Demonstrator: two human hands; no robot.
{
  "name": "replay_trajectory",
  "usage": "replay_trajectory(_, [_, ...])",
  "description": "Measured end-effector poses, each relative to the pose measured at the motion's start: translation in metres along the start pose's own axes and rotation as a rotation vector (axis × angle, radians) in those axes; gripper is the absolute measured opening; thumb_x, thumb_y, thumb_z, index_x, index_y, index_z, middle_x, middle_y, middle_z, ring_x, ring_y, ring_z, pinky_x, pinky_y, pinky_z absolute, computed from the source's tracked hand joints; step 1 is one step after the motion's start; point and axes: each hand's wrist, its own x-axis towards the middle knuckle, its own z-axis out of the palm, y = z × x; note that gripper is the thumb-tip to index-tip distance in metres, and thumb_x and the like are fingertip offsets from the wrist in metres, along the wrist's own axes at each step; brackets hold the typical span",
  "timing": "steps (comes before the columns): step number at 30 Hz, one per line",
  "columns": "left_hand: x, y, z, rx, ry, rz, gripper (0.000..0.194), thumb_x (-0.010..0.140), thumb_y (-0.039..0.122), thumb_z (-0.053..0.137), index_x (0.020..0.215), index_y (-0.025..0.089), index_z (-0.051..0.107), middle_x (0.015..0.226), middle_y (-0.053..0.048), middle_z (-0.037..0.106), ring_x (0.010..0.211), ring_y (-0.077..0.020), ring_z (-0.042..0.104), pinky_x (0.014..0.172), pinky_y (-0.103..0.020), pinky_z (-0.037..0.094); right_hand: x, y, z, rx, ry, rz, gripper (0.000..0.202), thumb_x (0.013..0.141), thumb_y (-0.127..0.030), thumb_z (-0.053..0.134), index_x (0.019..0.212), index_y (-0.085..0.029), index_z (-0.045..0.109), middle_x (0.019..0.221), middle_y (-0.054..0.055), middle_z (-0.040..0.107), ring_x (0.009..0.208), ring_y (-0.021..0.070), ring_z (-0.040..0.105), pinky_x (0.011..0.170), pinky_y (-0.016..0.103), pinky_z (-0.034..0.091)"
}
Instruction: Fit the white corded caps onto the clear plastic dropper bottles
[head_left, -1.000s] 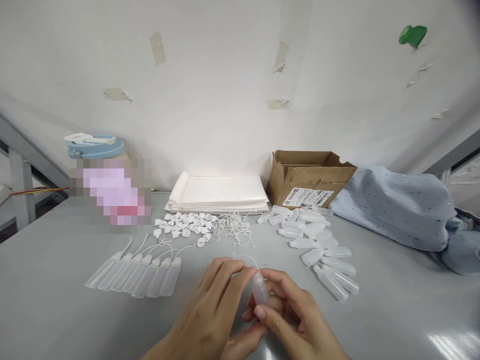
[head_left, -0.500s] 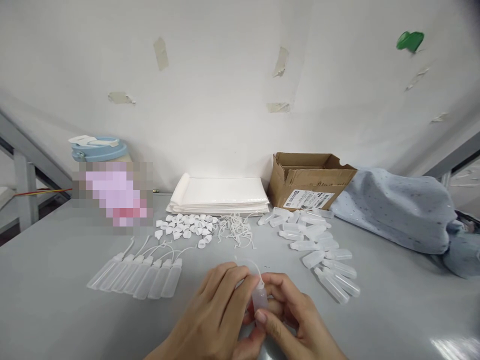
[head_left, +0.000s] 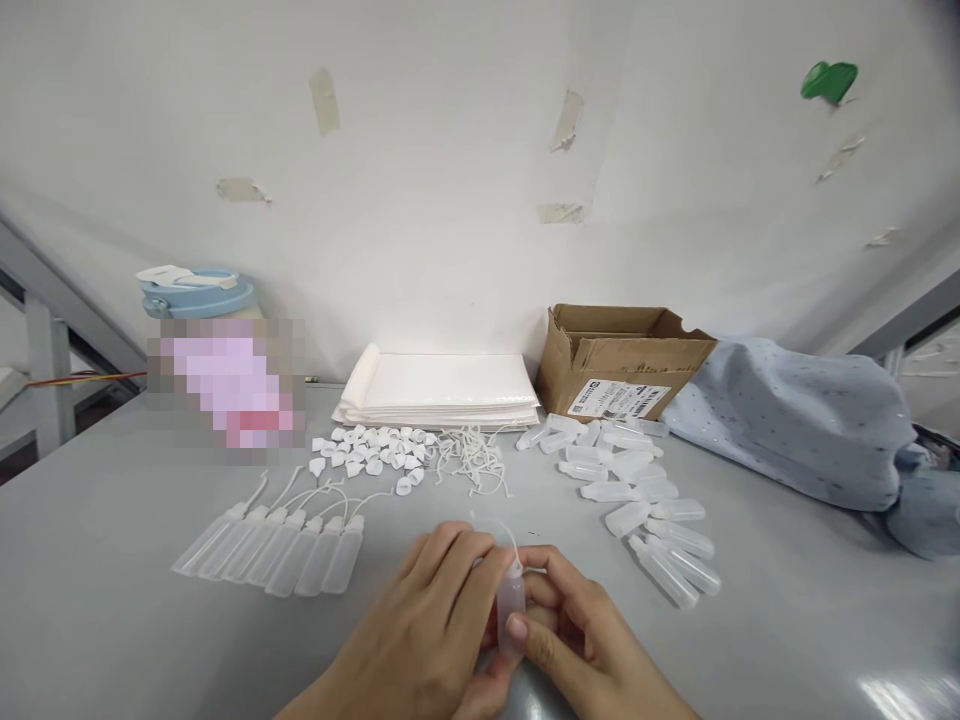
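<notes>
Between my two hands stands a small translucent squeeze bottle point(head_left: 511, 610), upright, with a thin white tube curving up and left from its neck. My left hand point(head_left: 427, 620) has its fingers closed at the bottle's left side and neck. From the right, the thumb and fingers of my right hand point(head_left: 581, 625) grip the bottle's body. Beyond the hands lie a heap of thin white tubes point(head_left: 472, 455) and a cluster of white caps point(head_left: 371, 450). A row of bottles with tubes fitted point(head_left: 277, 550) lies to the left. Several bottles without tubes point(head_left: 667, 570) are scattered on the right.
At the back are a stack of white padded envelopes point(head_left: 450, 380) and an open cardboard box point(head_left: 630, 365) with a label. A light blue cloth point(head_left: 795, 430) lies at the right. A blue-lidded container point(head_left: 199, 295) stands at the left, partly blurred. The wall rises behind.
The bottle has shifted slightly left and stands more upright, showing more of its body. My right hand's index finger has moved slightly left. Both hands still hold the bottle.
</notes>
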Motion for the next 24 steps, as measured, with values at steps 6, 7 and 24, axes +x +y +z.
replay_trajectory(6, [0.003, -0.022, -0.024, -0.092, -0.252, -0.148, 0.038, 0.066, 0.010, 0.056, 0.103, 0.018, 0.049, 0.097, -0.005, 0.058, 0.093, -0.0231, 0.050, 0.080, -0.037, 0.047, -0.004, 0.003, 0.001, -0.041, 0.078, 0.089, 0.049, 0.081, -0.051, 0.062, 0.116, -0.022, 0.045, 0.100, 0.009, 0.067, 0.089, 0.0199, 0.067, 0.081, 0.034, 0.049])
replay_trajectory(7, [0.003, -0.029, -0.032, -0.089, -0.331, -0.179, 0.038, 0.067, 0.012, 0.056, 0.103, 0.019, 0.049, 0.100, -0.005, 0.057, 0.096, -0.0233, 0.049, 0.082, -0.037, 0.046, -0.005, 0.003, 0.000, -0.049, 0.099, 0.098, 0.051, 0.080, -0.053, 0.062, 0.117, -0.022, 0.045, 0.100, 0.009, 0.066, 0.090, 0.0207, 0.067, 0.081, 0.035, 0.049])
replay_trajectory(24, [-0.016, -0.084, -0.068, -0.011, -0.642, -0.434, 0.028, 0.067, 0.017, 0.057, 0.094, 0.022, 0.054, 0.101, -0.003, 0.053, 0.100, -0.0232, 0.042, 0.083, -0.033, 0.039, -0.004, -0.007, 0.003, -0.106, 0.212, 0.143, 0.054, 0.075, -0.060, 0.062, 0.112, -0.024, 0.051, 0.092, 0.007, 0.069, 0.084, 0.0211, 0.068, 0.082, 0.036, 0.052])
